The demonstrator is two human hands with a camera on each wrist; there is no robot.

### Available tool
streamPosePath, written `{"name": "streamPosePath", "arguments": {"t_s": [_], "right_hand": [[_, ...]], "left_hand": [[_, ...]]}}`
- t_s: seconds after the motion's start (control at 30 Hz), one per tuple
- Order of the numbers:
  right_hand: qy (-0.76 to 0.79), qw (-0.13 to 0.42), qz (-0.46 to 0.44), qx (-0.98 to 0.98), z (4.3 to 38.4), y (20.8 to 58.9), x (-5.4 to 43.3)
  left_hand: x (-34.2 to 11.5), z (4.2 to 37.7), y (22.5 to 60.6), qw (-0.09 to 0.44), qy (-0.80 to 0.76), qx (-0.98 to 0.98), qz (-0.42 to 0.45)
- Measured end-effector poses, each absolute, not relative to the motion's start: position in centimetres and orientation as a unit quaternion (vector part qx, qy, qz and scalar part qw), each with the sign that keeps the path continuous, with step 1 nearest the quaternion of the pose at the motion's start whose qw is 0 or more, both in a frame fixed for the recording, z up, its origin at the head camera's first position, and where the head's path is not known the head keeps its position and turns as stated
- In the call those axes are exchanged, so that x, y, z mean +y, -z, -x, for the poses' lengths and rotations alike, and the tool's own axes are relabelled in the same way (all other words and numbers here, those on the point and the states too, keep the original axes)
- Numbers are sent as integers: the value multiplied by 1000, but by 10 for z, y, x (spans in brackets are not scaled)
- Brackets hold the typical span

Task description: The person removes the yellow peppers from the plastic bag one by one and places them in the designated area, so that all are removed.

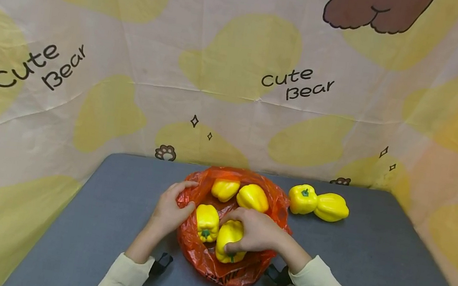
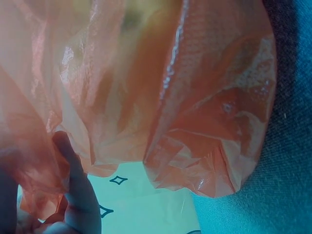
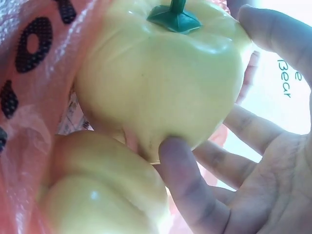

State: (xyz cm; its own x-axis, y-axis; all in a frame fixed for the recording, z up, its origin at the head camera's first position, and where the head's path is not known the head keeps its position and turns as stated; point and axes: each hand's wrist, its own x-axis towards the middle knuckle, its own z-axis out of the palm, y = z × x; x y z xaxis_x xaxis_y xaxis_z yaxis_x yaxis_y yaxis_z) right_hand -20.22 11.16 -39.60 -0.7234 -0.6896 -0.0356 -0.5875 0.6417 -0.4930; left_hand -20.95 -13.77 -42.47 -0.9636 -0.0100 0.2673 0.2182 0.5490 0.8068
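A red plastic bag [image 1: 195, 259] stands with its mouth spread wide, several yellow bell peppers inside. My left hand [image 1: 171, 206] holds the bag's left rim, fingers over the outside and thumb toward the opening; the thin red film fills most of the left wrist view. My right hand [image 1: 260, 231] reaches into the mouth and grips the front bell pepper [image 1: 228, 240], its green stem facing me. In the right wrist view the fingers wrap that bell pepper [image 3: 161, 83] while another bell pepper [image 3: 102, 185] sits below it. Beside it lies a bell pepper [image 1: 207, 222]; a bell pepper [image 1: 224, 190] and a bell pepper [image 1: 253, 198] are farther back.
Right of the bag, a bell pepper [image 1: 302, 199] and a second bell pepper [image 1: 332, 207] lie touching on the grey table [image 1: 368, 272]. A printed cloth [image 1: 240, 57] hangs behind the table and along its sides.
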Motion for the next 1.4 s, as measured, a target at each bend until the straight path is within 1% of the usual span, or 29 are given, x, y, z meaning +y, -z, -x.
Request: {"name": "streamPosePath", "arguments": {"t_s": [0.37, 0.7, 0.9, 1.2, 1.4], "right_hand": [[258, 110, 340, 898, 199, 382, 117], [264, 91, 323, 904, 199, 370, 125], [281, 82, 330, 898, 196, 363, 132], [288, 54, 335, 895, 194, 354, 142], [281, 23, 339, 898, 196, 346, 151]], "left_hand": [[-138, 210, 427, 116, 476, -870, 57], [-140, 210, 426, 114, 471, -873, 56], [-140, 210, 428, 114, 473, -872, 57], [-138, 210, 429, 116, 471, -872, 56], [-137, 211, 428, 118, 470, -873, 59]]}}
